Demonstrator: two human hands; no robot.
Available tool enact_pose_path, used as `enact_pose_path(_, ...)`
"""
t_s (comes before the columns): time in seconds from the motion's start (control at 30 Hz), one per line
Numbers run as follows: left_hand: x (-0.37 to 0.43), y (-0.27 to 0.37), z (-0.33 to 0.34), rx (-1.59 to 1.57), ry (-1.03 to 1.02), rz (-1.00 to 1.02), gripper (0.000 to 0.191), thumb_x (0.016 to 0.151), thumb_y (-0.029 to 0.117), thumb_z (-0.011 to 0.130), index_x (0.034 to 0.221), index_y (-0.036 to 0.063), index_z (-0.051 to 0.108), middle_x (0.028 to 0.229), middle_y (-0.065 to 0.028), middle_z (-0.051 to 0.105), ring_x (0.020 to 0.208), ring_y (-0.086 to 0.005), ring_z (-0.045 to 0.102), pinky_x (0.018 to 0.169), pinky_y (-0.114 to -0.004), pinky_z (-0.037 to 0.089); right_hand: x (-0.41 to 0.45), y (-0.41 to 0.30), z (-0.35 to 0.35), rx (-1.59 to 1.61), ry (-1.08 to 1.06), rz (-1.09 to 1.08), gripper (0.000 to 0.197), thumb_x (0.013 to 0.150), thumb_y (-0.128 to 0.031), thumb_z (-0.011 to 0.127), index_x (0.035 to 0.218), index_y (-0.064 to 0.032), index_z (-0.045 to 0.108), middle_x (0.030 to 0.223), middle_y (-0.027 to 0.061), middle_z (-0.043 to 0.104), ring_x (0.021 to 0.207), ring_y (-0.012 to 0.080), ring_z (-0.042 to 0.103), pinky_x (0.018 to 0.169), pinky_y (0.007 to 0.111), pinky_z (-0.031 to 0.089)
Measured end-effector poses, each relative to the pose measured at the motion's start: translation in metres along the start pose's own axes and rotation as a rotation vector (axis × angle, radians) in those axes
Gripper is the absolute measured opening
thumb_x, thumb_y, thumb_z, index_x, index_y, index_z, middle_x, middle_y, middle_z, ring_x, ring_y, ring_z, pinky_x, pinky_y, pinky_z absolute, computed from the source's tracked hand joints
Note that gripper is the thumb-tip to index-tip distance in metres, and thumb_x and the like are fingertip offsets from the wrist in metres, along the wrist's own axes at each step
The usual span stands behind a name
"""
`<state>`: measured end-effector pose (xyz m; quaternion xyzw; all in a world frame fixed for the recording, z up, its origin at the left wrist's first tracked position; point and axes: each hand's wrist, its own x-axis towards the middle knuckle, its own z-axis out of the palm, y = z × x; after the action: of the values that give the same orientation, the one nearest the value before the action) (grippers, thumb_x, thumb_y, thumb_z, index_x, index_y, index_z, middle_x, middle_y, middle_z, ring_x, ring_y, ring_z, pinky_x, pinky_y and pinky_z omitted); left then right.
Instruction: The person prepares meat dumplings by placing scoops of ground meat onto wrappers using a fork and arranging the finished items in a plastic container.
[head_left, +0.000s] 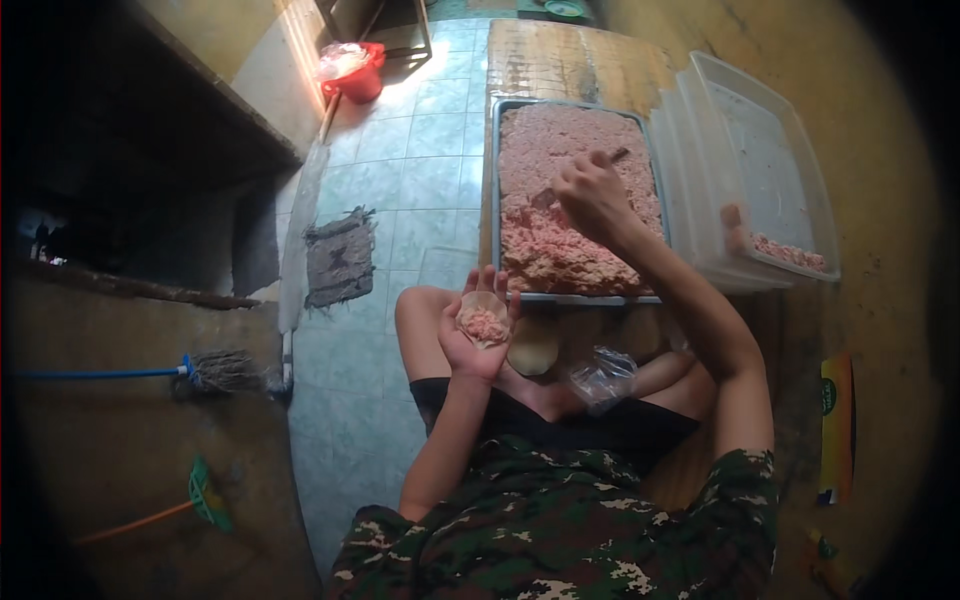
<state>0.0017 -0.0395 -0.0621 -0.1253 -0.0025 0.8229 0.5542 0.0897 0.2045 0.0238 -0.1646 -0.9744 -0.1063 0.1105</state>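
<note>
My left hand is palm up over my lap, with a thin round dough wrapper resting on the palm and fingers. A small mound of pink minced filling lies on that wrapper. My right hand grips a utensil whose dark handle end sticks out past the fist; its flat blade tip touches the minced meat. This meat fills a large rectangular tray, dug lower at the near side. Between tray and legs sit a pale round stack, perhaps wrappers, and a crumpled clear plastic bag.
Nested clear plastic containers stand right of the tray, a little mince in the top one. The tray rests on a worn wooden board. Leftward are a rag mat, a red bucket and a mop.
</note>
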Motion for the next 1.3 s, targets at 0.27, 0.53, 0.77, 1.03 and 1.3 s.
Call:
enact_pose_path(0.27,-0.018,0.019,-0.014,0.043,0.046,-0.070,0.041,0.095,0.030,0.043,0.130,0.0096,0.049,0.139,-0.0134,0.049,0.134,-0.0315,0.042,0.109,-0.058,0.032,-0.008,-0.011,0.013,0.131,-0.154,-0.386,0.021,0.081,-0.009,0.056,0.062,-0.0122,0.063,0.072,0.0078,0.066,0.076,0.0173,0.060,0.092,0.037,0.039)
enact_pose_path(0.53,-0.010,0.026,-0.024,0.069,0.175,0.047,0.046,0.095,0.032,0.040,0.130,0.0037,0.048,0.137,-0.0153,0.051,0.132,-0.0323,0.044,0.110,-0.057,0.033,-0.035,-0.001,-0.014,0.240,-0.211,-0.104,0.009,0.074,-0.013,0.060,0.069,-0.0084,0.065,0.069,0.0125,0.063,0.074,0.0281,0.063,0.083,0.041,0.040)
enact_pose_path(0.77,0.010,-0.018,0.006,0.069,0.029,-0.153,0.053,0.098,0.035,0.037,0.133,-0.0041,0.045,0.135,-0.0204,0.052,0.129,-0.0346,0.047,0.109,-0.049,0.039,-0.071,-0.062,-0.099,0.665,-0.080,0.402,0.008,0.080,-0.008,0.068,0.082,-0.0017,0.063,0.076,0.0153,0.066,0.074,0.0330,0.065,0.069,0.042,0.048)
enact_pose_path(1.03,0.016,-0.042,0.022,0.179,0.150,-0.213,0.065,0.101,0.043,0.036,0.141,-0.0082,0.034,0.149,-0.0239,0.035,0.140,-0.0350,0.033,0.117,-0.047,0.027,-0.120,-0.075,-0.092,0.717,-0.109,0.533,0.009,0.079,-0.004,0.067,0.084,-0.0007,0.061,0.074,0.0181,0.065,0.068,0.0342,0.066,0.061,0.037,0.049)
enact_pose_path(1.3,0.007,-0.047,0.032,0.140,-0.055,-0.422,0.068,0.099,0.042,0.038,0.143,-0.0090,0.032,0.148,-0.0241,0.037,0.141,-0.0340,0.031,0.118,-0.048,0.025,-0.123,-0.080,-0.102,0.712,-0.063,0.322,0.009,0.075,-0.004,0.068,0.082,-0.0062,0.062,0.075,0.0125,0.062,0.073,0.0315,0.064,0.064,0.040,0.049)
